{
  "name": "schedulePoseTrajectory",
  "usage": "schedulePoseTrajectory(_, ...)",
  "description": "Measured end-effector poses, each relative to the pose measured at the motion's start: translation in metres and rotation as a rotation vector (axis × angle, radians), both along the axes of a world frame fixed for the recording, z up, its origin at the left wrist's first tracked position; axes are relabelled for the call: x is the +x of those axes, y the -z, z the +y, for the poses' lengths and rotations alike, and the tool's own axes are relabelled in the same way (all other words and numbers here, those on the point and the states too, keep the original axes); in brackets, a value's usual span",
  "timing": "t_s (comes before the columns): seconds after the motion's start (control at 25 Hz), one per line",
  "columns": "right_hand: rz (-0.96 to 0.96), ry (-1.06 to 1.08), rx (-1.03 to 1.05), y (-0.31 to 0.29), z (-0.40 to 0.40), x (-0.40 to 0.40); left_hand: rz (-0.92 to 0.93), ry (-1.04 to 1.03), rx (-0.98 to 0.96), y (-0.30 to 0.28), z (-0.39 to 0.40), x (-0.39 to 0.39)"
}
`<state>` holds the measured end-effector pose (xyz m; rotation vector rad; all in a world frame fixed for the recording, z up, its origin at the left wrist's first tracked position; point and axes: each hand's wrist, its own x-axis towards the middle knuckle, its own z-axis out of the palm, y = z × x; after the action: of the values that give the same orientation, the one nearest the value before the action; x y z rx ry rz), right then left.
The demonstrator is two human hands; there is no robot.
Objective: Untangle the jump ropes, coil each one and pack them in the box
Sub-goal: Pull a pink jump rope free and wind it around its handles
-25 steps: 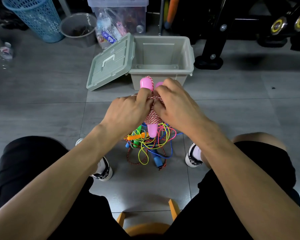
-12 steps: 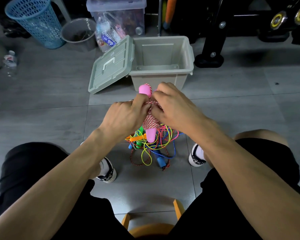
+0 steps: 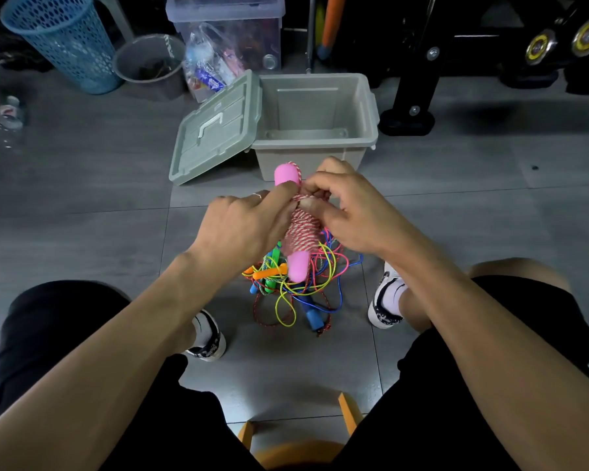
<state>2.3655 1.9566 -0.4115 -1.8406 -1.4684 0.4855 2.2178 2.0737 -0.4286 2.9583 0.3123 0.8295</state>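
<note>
Head view: left hand gripped pink rope bundle, right hand pinched cord end at top, above tangle on floor, near box. Risk: loose tuck, coil could unwind.

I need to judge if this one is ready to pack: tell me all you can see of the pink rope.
The pink rope has two glossy pink handles, plastic by the look, side by side, with pink-and-white braided cord wound tightly round them. It is held roughly upright above the tangled pile, before the box. The left hand grips its side; the right hand pinches the cord near the top.
</note>
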Motion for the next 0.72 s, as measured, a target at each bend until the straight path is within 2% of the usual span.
schedulePoseTrajectory(0.12, -0.14, 0.012, -0.021, 0.002, 0.001, -0.001, -0.028, 0.014, 0.118, -0.001, -0.002, 0.004)
schedulePoseTrajectory(0.24, -0.133, 0.064, 0.029, 0.001, 0.004, -0.003, -0.023, -0.023, 0.107, -0.002, -0.002, 0.006)
schedulePoseTrajectory(0.36, 0.047, 0.106, 0.046, -0.001, 0.006, -0.002, 0.006, -0.088, -0.06, -0.002, -0.005, 0.004)
schedulePoseTrajectory(0.48, 0.2, 0.084, -0.075, -0.003, 0.005, 0.002, 0.027, -0.153, -0.226, -0.001, -0.008, 0.004)
schedulePoseTrajectory(0.72, 0.028, 0.133, -0.061, 0.006, 0.009, -0.006, -0.12, -0.271, -0.71, 0.006, -0.009, 0.016)
